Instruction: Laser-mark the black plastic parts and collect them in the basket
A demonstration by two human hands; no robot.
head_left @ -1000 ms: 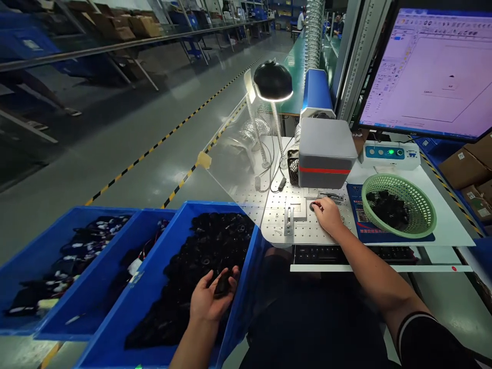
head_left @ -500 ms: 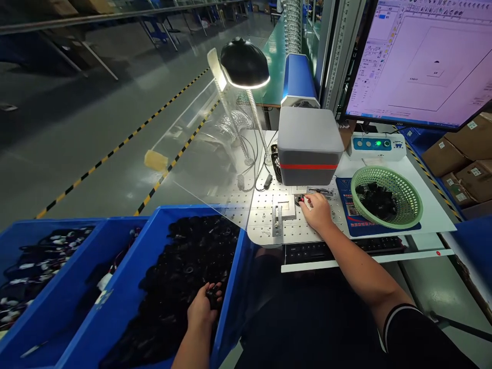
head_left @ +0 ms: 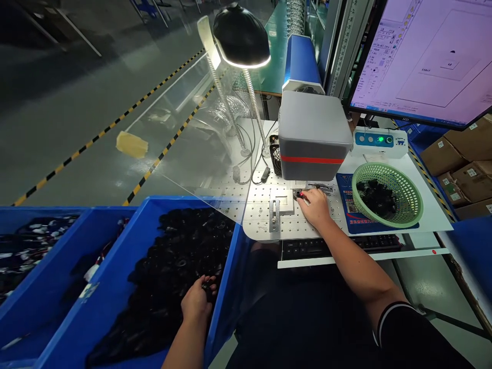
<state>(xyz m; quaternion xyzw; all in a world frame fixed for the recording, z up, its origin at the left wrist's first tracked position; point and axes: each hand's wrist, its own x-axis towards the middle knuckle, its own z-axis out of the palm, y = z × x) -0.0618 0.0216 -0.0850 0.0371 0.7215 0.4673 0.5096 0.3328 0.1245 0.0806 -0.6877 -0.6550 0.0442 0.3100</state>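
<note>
My left hand (head_left: 197, 301) is over the blue bin (head_left: 226, 271), its fingers curled round a small black part (head_left: 208, 290). Beneath it lies a heap of similar black parts (head_left: 169, 271). On the perforated plate (head_left: 255, 220), under the grey machine head (head_left: 315, 136), my right hand (head_left: 315, 207) grips a small dark round part (head_left: 297, 195) between thumb and fingers. A spot of red light shows at its fingertips. Left of that hand a metal fixture (head_left: 274, 212) is bolted to the plate.
A green basket (head_left: 415, 205) holding black parts stands on a blue mat at the right. Behind it are a control box (head_left: 378, 139) and a monitor (head_left: 426, 61). A lit lamp (head_left: 242, 38) and a clear sheet are at the left. A keyboard (head_left: 307, 250) lies below the table edge.
My view has tilted down and shifted slightly, so the scene sits differently in the picture. Both hands stay about where they were, with their holds unchanged.
</note>
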